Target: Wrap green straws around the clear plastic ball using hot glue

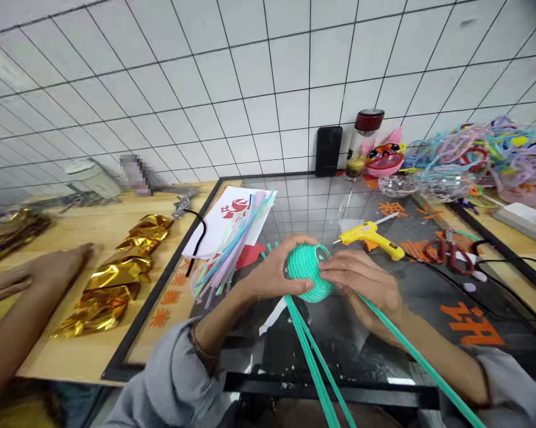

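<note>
A round ball wrapped in coils of mint-green chenille stem [311, 270] sits in front of me over the dark tabletop. My left hand [279, 267] grips it from the left, thumb below and fingers over the top. At the ball's right side, my right hand [366, 282] has its fingers closed on the green chenille stem [423, 362], which trails from under the palm toward the lower right. More long green chenille stems [310, 351] hang down below the ball toward the front edge. A small bare patch at the ball's upper right looks clear and shiny.
A yellow glue gun [370, 236] and red-handled scissors [450, 252] lie to the right. Pastel chenille stems [232, 244] rest on white paper [201, 238] to the left. Behind stand a phone [328, 151] and a glass bottle [361, 145]. Another person's arm [36, 291] is beside gold foil [116, 279].
</note>
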The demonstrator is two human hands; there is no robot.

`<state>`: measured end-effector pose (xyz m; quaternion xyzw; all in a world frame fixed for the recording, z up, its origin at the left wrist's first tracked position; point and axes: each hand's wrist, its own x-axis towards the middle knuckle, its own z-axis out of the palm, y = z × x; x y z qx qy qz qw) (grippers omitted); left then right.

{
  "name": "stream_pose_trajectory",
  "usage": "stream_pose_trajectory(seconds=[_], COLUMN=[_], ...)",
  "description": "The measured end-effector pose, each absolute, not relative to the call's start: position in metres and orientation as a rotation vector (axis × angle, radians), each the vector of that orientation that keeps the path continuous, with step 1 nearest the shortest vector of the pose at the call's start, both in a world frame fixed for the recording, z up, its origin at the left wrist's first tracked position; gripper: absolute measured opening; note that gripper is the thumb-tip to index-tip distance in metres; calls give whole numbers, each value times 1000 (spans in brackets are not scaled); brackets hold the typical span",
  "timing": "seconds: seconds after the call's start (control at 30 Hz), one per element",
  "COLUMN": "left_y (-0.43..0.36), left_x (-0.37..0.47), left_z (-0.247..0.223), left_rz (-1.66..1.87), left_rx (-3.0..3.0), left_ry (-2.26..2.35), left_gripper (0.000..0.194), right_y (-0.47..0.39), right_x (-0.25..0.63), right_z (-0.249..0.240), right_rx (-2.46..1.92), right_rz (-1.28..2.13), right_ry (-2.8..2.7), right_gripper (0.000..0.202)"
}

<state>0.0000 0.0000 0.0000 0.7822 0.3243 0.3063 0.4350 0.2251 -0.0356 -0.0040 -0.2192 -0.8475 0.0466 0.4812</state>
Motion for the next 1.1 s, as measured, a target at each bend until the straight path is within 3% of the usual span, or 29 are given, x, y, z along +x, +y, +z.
stream_pose_trajectory(seconds=[1.1], left_y=[3], left_x=[-1], left_z=[-5], left_rz=[835], left_rx=[2030], left_ry=[747], left_gripper=[50], right_y=[-36], right_x=[226], right_z=[-7], right_rx=[-562], right_rz=[101], right_ry=[-2067], right_gripper=[23])
